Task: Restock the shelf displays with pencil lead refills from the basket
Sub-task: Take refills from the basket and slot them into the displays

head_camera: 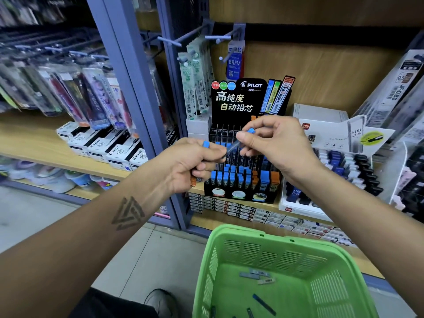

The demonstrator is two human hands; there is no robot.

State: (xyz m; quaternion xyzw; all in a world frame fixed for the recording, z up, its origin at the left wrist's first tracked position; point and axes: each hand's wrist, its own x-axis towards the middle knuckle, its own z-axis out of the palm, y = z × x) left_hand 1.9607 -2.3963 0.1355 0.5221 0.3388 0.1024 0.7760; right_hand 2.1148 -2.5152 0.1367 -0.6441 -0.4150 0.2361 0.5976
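Presently, entries run from the fingertips outward.

Right fingers: thumb and forefinger of the right hand point(273, 140) pinch one blue-capped lead refill tube point(243, 140) near its cap; the clear body slants toward 7 o'clock.

Left fingers: the left hand point(195, 165) is clenched round a small bundle of refill tubes point(205, 144); one blue cap pokes out at 12 o'clock of the fist, an orange end shows at 6 o'clock. Count in the bundle cannot be told.

Task item location: both hands are held in front of the Pilot display rack point(243, 180), just apart from its slots; no tube in hand is seated yet.

Rack contents: blue-capped and orange-capped tubes standing upright in tiered slots; rear rows look thinner, though the hands hide part of them.

Basket contents: green basket point(229, 271) at 6 o'clock of the rack, holding a few loose flat lead cases point(259, 275) near the middle and some dark ones toward its near wall.

Neighbouring display: white HB tray point(298, 208) at 3 o'clock of the rack, stocked with dark blue and black cases.

Risk 1: the smooth clear tube could slip from the two-finger pinch and fall, possibly missing the basket.

Risk 2: loosening the fist to pass a tube across may spill the bundle.

Risk 3: the orange tube could land in a blue row if colours are not checked.

Risk 4: a knuckle brushing the front tier may topple standing tubes.
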